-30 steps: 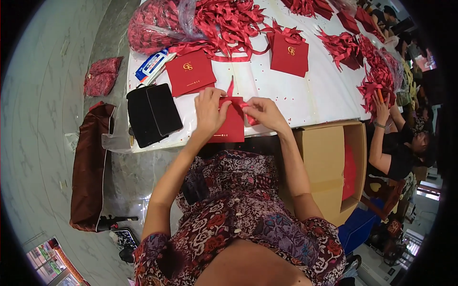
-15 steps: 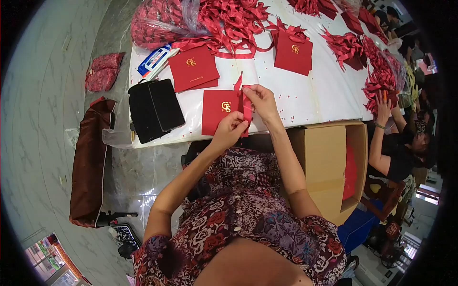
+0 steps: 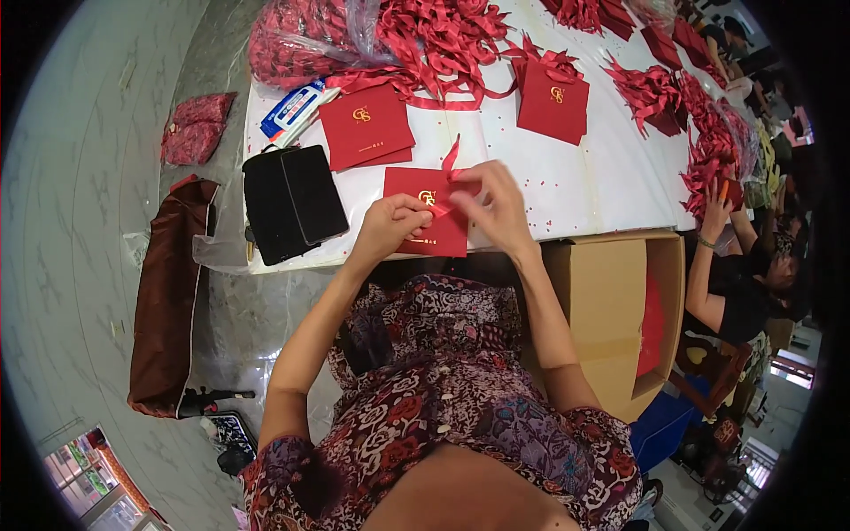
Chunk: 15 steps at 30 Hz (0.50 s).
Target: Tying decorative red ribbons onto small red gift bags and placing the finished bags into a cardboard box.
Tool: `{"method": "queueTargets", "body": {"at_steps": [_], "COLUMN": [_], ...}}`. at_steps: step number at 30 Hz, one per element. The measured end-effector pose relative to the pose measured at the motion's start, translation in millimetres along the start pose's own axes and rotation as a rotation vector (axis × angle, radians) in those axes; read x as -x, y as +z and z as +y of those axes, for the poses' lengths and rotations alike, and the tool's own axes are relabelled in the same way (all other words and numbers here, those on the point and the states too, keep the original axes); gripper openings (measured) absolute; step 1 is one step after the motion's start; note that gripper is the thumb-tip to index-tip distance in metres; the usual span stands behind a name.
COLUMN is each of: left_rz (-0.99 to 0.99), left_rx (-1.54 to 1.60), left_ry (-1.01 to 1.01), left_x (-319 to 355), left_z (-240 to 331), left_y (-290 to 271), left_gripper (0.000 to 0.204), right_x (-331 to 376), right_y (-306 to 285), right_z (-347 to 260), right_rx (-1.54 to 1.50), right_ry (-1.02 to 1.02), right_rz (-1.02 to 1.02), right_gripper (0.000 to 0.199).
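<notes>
Both hands meet over a red envelope (image 3: 423, 212) lying at the near edge of the white table (image 3: 602, 190). The left hand (image 3: 390, 226) pinches its lower edge, while the right hand (image 3: 496, 205) pinches a red ribbon (image 3: 451, 159) at its top. A black wallet (image 3: 292, 202) lies just to the left.

Red envelope (image 3: 427, 212) flat on the white table's near edge, gold emblem face-up near its middle, lower edge w/ small gold print. Roughly square, turned slightly askew. Thin red ribbon (image 3: 452, 159) pokes up from its top right corner, tail angling away, lower end pinched over the envelope's upper right
</notes>
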<state>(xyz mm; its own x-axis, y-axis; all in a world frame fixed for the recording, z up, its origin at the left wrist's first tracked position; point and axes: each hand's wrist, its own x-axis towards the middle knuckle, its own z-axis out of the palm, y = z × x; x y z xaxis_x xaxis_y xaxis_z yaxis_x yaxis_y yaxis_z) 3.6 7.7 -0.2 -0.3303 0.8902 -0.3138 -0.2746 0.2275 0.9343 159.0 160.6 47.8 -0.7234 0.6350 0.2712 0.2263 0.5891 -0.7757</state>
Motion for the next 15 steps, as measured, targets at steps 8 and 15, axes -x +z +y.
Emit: {"method": "queueTargets", "body": {"at_steps": [8,15], "left_rz": [-0.016,0.437], "left_rx": [-0.01,-0.954], "left_ry": [0.027,0.523], "left_x": [-8.4,-21.1], "left_z": [16.5,7.4], "left_y": [-5.0,-9.4], "left_gripper": [0.019,0.031], "right_x": [7.5,5.7], "right_y": [36.6,48.9], "right_z": [5.8,15.6], "right_rx": [-0.23,-0.025], "right_ry": [0.001,-0.042], "right_rz": [-0.252,-0.137], "right_gripper": [0.019,0.014]}}
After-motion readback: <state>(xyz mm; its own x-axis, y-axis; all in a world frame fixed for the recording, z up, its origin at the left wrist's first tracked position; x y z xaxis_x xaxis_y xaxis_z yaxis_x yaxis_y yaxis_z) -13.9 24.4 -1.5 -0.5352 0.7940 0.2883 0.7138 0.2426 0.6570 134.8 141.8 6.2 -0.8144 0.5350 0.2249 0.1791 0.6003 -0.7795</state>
